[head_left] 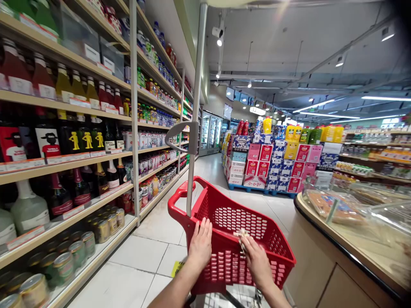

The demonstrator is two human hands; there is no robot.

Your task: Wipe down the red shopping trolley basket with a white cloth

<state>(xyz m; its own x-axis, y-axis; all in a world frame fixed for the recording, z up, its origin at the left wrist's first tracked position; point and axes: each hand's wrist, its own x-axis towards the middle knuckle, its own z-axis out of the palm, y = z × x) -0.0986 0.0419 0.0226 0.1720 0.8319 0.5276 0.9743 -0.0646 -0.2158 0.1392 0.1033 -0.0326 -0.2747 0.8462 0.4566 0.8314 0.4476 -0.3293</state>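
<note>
A red plastic shopping cart (pixel 282 253) stands in the aisle in front of me, with a moulded handle (pixel 175 201) at its left end. My left hand (pixel 201 243) lies with fingers stretched out over the near side of the basket, close to the handle. Farther right along the same rim, my right hand (pixel 257 256) has its fingers closed on a crumpled whitish cloth (pixel 241 234), which rests at the rim. A metal pole (pixel 199 68) with a grey plastic hook (pixel 192 137) rises from the cart's handle end.
Shelves (pixel 96 163) of bottles and cans line the left side. Ahead, stacked drink cartons (pixel 265 160) stand on blue pallets (pixel 245 187). A curved counter (pixel 321 256) with packaged food (pixel 337 205) is close on the right. Glass-door fridges (pixel 210 130) stand at the far end.
</note>
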